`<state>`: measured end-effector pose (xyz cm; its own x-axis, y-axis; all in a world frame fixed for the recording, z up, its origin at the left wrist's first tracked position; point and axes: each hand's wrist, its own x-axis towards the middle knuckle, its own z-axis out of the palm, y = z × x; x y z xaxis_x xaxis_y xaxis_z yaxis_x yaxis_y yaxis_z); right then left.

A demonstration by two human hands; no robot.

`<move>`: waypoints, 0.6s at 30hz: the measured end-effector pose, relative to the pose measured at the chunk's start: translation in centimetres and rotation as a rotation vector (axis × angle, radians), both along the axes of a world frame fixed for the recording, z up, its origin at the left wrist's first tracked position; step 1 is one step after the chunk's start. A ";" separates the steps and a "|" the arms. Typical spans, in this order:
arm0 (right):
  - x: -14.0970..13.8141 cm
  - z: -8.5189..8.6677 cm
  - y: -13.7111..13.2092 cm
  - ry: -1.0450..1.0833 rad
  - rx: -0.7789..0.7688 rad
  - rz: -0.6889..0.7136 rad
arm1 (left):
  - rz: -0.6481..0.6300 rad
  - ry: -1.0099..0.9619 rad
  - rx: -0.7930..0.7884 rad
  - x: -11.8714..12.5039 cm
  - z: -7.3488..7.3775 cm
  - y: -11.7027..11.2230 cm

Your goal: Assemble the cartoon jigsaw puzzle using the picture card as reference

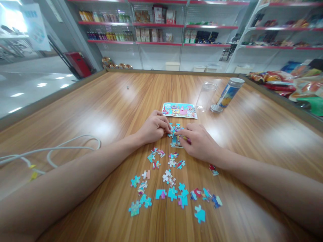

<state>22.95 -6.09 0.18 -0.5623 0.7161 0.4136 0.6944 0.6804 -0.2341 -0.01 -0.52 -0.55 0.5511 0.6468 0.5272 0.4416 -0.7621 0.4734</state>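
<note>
Several joined jigsaw puzzle pieces [176, 142] lie on the wooden table between my hands. My left hand [155, 127] has curled fingers, its fingertips pinching at a piece on the left edge of the joined part. From the right, my right hand [199, 140] reaches over the joined part, index finger and thumb closed at its pieces and hiding some of them. Just beyond lies a printed picture card [179, 111] with cartoon figures. Loose puzzle pieces [172, 193] are scattered nearer to me, many light blue, and one red-and-white piece [213, 170] lies beneath my right forearm.
A clear plastic jar [206, 95], a metal lid [216, 108] and a blue canister [230, 92] stand at the back right. White cables [73, 148] cross the left side. A tiny object [127, 87] lies far left. Snack packages [280, 82] sit beyond the right edge; shelves line the back.
</note>
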 end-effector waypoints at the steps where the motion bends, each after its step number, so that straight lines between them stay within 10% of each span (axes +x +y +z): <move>1: 0.0 0.0 0.0 -0.002 0.004 -0.004 | 0.005 -0.001 -0.010 0.0 0.0 0.0; 18: 0.6 0.6 0.7 -0.023 0.025 -0.157 | 0.074 -0.001 -0.069 -0.1 -0.2 -0.2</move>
<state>23.55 -5.43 0.78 -0.4533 0.7856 0.4212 0.7978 0.5683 -0.2014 -0.06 -0.69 -0.79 0.4998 0.7207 0.4805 0.4948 -0.6929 0.5246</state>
